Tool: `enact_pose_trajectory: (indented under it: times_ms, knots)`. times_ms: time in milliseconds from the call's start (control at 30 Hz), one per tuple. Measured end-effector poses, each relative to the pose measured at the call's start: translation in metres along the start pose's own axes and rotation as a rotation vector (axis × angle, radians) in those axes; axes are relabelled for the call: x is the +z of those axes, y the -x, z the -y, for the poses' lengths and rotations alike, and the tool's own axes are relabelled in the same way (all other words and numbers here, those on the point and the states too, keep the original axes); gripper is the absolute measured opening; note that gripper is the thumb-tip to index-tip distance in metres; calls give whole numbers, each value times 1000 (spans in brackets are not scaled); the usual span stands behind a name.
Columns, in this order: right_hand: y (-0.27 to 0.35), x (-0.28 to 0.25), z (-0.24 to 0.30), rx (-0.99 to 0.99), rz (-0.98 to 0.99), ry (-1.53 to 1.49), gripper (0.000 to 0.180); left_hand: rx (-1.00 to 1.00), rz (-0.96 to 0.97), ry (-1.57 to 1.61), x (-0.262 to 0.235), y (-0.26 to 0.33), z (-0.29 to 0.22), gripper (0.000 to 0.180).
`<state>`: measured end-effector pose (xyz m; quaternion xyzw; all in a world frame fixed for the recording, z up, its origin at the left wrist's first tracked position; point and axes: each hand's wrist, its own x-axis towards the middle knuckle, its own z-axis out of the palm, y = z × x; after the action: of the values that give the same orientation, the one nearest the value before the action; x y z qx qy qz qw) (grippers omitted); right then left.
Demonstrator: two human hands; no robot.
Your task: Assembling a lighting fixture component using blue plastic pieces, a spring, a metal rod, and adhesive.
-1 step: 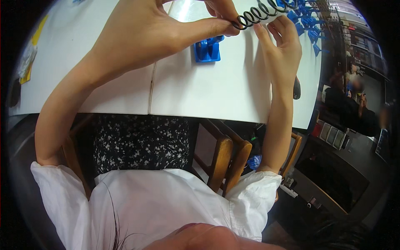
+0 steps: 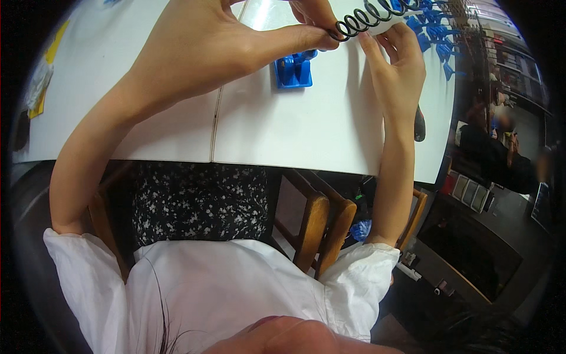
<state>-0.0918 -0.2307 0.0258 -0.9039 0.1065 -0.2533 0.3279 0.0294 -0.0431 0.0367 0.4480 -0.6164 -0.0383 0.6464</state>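
Closest to me is the white shirt [image 2: 230,277], with dark floral-print fabric [image 2: 200,203] beyond it and a wooden chair [image 2: 311,230] to the right. Past these I have the white table [image 2: 283,133]; a dark handle [image 2: 420,125] lies on it, just beside the right wrist. Farther in, a blue plastic piece [image 2: 293,72] sits on the tabletop between the hands. Above it, my left hand [image 2: 215,50] pinches the near end of a black coil [image 2: 360,20] between thumb and finger. My right hand [image 2: 402,66] is up at the coil's underside, fingers curled; I cannot tell what it grips. More blue plastic pieces [image 2: 437,30] cluster at the far right.
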Motion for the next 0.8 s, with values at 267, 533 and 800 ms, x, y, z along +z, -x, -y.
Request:
enact_pose_trajectory:
  times_ms: [267,533,800]
  knots:
    - [5,-8,4,25,41,-131,31,392,-86,144,-5,9,17,11]
    - [65,-23,39,0,-11,-188,36,269,-82,18,-10,14,3,9]
    - [92,-25,39,21,-101,-260,35,-79,-33,-63,-12,8,-28,8]
